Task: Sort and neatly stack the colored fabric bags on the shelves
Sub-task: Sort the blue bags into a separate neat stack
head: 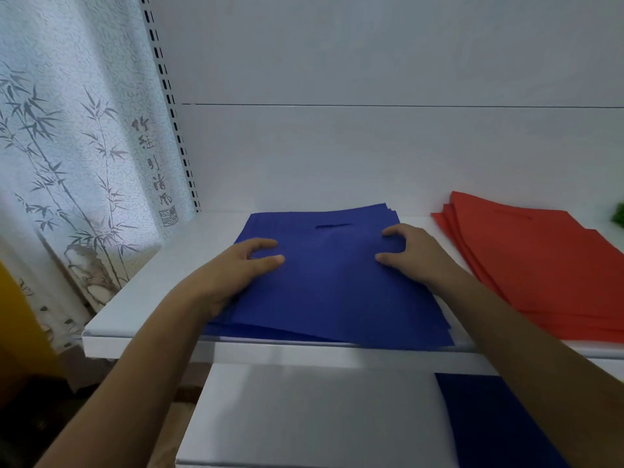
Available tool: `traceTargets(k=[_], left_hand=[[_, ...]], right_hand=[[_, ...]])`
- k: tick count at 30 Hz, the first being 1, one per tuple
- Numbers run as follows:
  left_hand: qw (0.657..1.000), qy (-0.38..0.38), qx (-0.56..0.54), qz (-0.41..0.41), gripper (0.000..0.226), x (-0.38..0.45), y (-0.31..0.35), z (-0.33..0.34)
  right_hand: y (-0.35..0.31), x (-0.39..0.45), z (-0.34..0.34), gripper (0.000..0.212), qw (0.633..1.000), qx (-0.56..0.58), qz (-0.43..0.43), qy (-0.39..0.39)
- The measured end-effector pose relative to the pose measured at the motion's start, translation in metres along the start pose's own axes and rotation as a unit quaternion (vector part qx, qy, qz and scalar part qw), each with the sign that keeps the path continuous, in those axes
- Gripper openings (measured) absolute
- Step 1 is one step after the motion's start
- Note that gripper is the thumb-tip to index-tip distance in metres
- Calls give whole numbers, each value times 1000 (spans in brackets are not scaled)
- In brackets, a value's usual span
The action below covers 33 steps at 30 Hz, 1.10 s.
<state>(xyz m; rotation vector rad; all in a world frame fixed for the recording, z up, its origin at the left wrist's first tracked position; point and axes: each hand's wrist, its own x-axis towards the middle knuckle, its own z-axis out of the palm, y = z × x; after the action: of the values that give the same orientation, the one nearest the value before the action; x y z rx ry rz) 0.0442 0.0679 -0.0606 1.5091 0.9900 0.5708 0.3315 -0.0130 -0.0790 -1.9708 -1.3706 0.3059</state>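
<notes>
Your two hands lie on the stack of blue bags (pixel 337 285), which sits on the upper white shelf (pixel 141 298), at its left part and close to the front edge. Your left hand (pixel 236 268) is at the left side of the stack; the thumb lies on top of the fabric and the fingers reach along the left border, but you cannot tell from here if they go under the bags or only touch them. Your right hand (pixel 410 253) rests on the top bag, near the right side, with the fingers bent and the fingertips pressing down on the fabric; it does not seem to pinch anything. The top bag shows a cut handle slot near its far edge. The front corners of the blue bags are a little fanned and not fully even. To the right, on the same shelf and apart from the blue ones, lies a stack of red bags (pixel 540 265), also fanned. On the lower shelf (pixel 304 417), at the right, there is another dark blue bag (pixel 489 420). At the left hangs a curtain with bamboo print (pixel 67 146).
</notes>
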Motion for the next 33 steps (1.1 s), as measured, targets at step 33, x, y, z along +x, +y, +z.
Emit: traceTargets(k=[33], left_hand=[[803, -350, 252, 412, 35, -101, -1, 424]], right_hand=[[177, -411, -188, 38, 836, -98, 298, 449]])
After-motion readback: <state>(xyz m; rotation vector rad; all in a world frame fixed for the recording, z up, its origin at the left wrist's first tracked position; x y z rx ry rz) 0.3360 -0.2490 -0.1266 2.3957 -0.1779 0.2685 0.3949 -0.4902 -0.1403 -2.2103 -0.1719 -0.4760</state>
